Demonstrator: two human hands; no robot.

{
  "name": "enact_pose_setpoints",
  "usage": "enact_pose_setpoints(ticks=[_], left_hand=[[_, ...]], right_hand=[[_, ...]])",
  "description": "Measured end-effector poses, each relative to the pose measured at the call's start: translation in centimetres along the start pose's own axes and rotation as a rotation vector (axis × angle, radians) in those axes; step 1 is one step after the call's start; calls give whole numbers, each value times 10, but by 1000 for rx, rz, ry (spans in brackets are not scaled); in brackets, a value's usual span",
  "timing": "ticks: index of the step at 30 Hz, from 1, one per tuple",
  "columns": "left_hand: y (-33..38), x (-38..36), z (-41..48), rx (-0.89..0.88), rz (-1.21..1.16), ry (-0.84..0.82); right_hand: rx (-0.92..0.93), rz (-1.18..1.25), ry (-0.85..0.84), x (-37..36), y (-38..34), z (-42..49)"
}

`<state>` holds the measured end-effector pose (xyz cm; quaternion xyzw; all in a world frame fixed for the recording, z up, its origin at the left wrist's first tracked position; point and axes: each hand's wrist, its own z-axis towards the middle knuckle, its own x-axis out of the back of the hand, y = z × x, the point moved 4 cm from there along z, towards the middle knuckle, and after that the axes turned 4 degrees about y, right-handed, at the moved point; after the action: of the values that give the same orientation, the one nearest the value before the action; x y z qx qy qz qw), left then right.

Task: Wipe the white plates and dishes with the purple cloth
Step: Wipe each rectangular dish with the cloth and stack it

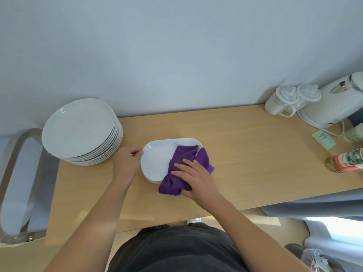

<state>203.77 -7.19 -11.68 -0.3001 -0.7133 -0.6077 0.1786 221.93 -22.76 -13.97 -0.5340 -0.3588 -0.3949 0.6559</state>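
Note:
A white rounded-rectangular dish point(157, 160) sits on the wooden table point(245, 154), on top of what looks like one or two more dishes. My left hand point(127, 161) grips its left rim. The crumpled purple cloth point(180, 169) lies over the dish's right half and spills past its near edge. My right hand point(194, 177) presses down on the cloth with fingers spread, thumb tucked at the cloth's near side. A tall stack of round white plates point(78, 128) stands at the table's far left.
A white kettle point(332, 103) and two white lidded mugs point(282, 101) stand at the back right. A lying bottle point(347, 161), a jar point(355, 134) and a green card point(323, 139) sit at the right edge. A metal loop frame point(23, 173) is at the left.

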Motion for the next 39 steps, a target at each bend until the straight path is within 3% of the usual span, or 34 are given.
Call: enact_pose_setpoints(ticks=[4, 8, 11, 14, 19, 28, 33, 39], left_hand=[[14, -3, -11, -69, 192, 101], [32, -13, -31, -120, 409, 159], [54, -44, -61, -336, 399, -78], [52, -83, -87, -454, 561, -316], [39, -101, -101, -593, 788, -180], [40, -109, -113, -552, 796, -110], [41, -102, -99, -512, 909, -321], [37, -101, -89, -525, 941, -395]], right_hand=[[-54, 0, 36, 18, 26, -13], [-230, 371, 139, 37, 38, -23], [-502, 664, 237, 58, 40, -26], [-619, 782, 337, 76, 39, -27], [-695, 839, 357, 82, 46, -33], [-785, 925, 353, 92, 46, -38], [-802, 946, 383, 102, 45, -37], [-822, 942, 418, 109, 41, -32]])
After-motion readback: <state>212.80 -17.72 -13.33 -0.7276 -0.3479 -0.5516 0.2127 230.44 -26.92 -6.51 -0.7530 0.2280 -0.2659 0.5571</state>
